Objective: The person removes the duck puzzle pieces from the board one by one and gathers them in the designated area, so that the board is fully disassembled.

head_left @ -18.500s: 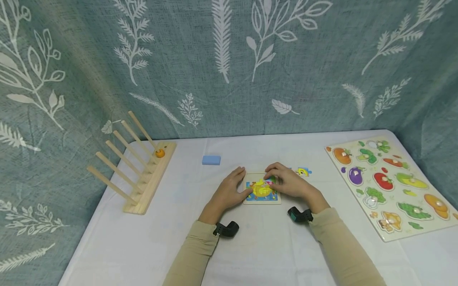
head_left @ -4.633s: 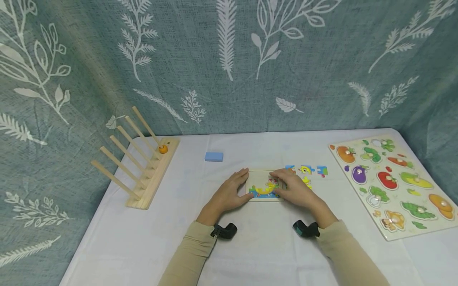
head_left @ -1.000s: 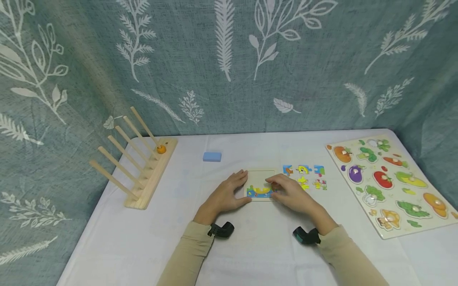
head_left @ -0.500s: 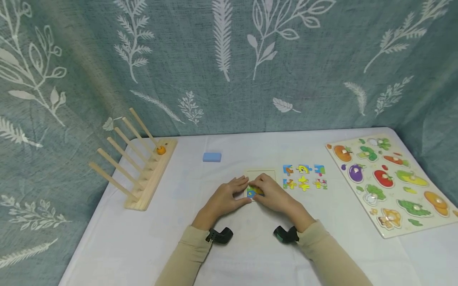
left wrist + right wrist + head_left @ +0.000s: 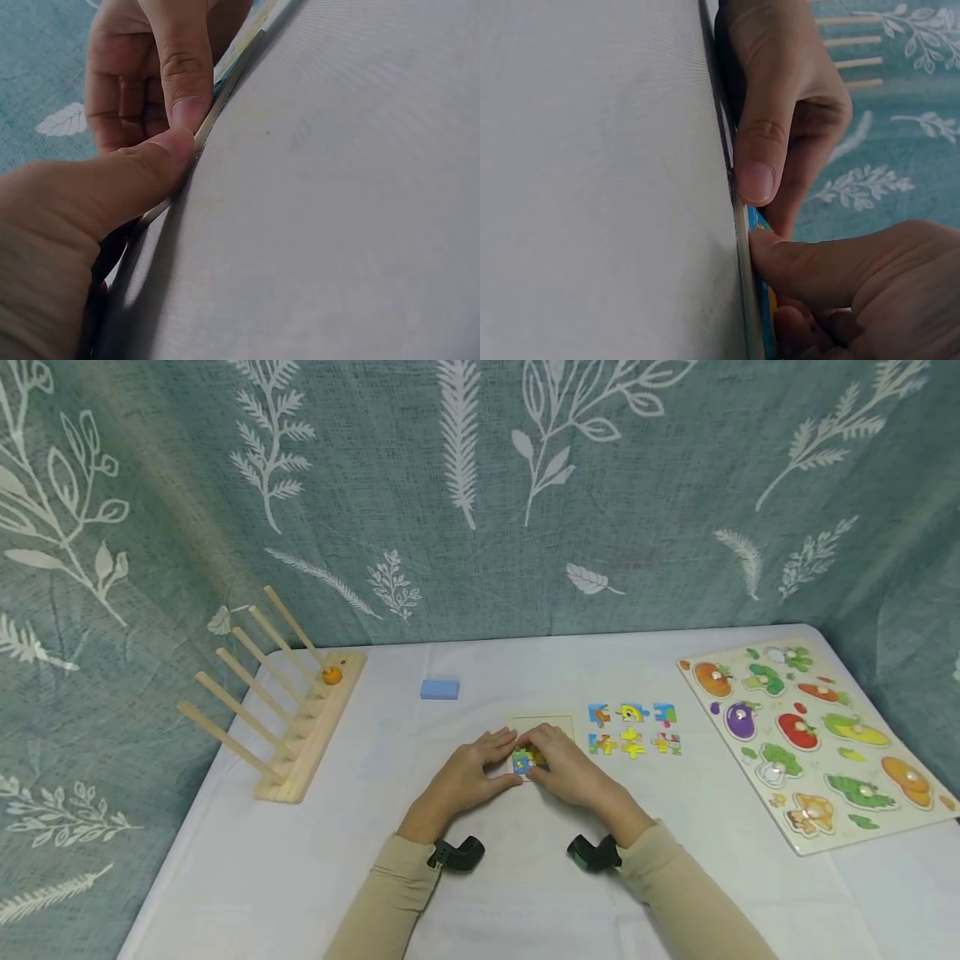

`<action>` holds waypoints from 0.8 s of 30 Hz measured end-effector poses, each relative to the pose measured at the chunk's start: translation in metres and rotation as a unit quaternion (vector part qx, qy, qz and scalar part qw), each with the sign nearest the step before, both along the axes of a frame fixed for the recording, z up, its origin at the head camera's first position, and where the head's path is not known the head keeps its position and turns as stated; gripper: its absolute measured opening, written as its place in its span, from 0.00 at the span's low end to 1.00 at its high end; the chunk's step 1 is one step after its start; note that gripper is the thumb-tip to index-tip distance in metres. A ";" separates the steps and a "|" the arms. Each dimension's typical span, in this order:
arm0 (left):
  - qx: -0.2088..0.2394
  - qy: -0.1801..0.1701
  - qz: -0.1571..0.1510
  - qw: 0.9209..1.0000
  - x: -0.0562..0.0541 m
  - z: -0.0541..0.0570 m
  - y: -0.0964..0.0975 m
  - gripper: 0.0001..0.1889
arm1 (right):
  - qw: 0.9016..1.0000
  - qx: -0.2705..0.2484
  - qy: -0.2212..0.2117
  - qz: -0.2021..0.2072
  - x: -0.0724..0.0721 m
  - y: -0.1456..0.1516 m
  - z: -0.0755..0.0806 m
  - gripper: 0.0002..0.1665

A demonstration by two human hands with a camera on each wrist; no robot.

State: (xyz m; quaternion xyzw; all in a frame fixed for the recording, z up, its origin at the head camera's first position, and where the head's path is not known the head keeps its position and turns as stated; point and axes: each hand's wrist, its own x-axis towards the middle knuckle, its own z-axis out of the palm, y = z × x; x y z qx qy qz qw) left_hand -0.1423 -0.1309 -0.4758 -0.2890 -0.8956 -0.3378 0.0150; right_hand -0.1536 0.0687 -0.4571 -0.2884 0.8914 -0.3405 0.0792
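Observation:
A small wooden jigsaw tray (image 5: 534, 723) lies flat at the middle of the table, its upper part bare. A blue and yellow puzzle piece (image 5: 522, 763) shows at its lower left. The left hand (image 5: 467, 779) grips the tray's left side, thumb at the near edge. Over the tray, the right hand (image 5: 572, 775) bends its thumb and fingers round a piece in the lower row, covering much of that row. The right wrist view shows both thumbs close together at the tray's edge (image 5: 744, 247), beside a blue and yellow printed surface.
Several loose puzzle pieces (image 5: 632, 713) lie in two rows right of the tray. A vegetable peg board (image 5: 817, 739) stands farther right. At left is a wooden rack (image 5: 318, 727) with several pegs and an orange bead (image 5: 332, 675). A blue block (image 5: 439, 690) sits behind the left hand.
Pieces have come out of the tray into two rows on the right since the oldest frame. In the last second the right hand has moved left across the tray; the left hand has stayed.

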 end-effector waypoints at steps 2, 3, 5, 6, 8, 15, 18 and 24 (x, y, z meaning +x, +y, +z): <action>0.001 0.003 -0.002 1.000 0.000 0.000 0.000 0.32 | 1.000 0.001 -0.007 -0.005 0.000 0.000 0.000 0.21; 0.002 0.005 -0.003 1.000 0.000 0.001 0.000 0.32 | 1.000 0.001 -0.010 -0.007 0.000 0.000 0.000 0.21; 0.002 0.009 -0.005 1.000 0.000 0.001 -0.001 0.32 | 1.000 0.002 -0.010 -0.010 0.000 0.000 0.001 0.21; 0.001 0.010 -0.005 1.000 -0.001 0.001 -0.001 0.32 | 1.000 0.001 -0.011 -0.011 0.000 0.000 0.001 0.21; 0.001 0.009 -0.004 1.000 -0.001 0.001 0.000 0.32 | 1.000 -0.001 -0.006 -0.011 0.000 0.000 0.001 0.21; 0.000 -0.001 -0.002 1.000 -0.001 0.001 0.001 0.32 | 1.000 -0.016 0.004 0.002 -0.001 0.001 -0.001 0.22; 0.000 -0.006 -0.001 1.000 -0.001 0.001 0.001 0.32 | 1.000 -0.026 0.000 0.010 -0.001 0.001 -0.001 0.24; 0.002 -0.009 -0.001 1.000 0.000 0.000 0.001 0.32 | 0.999 -0.029 -0.013 0.007 0.000 0.000 0.000 0.25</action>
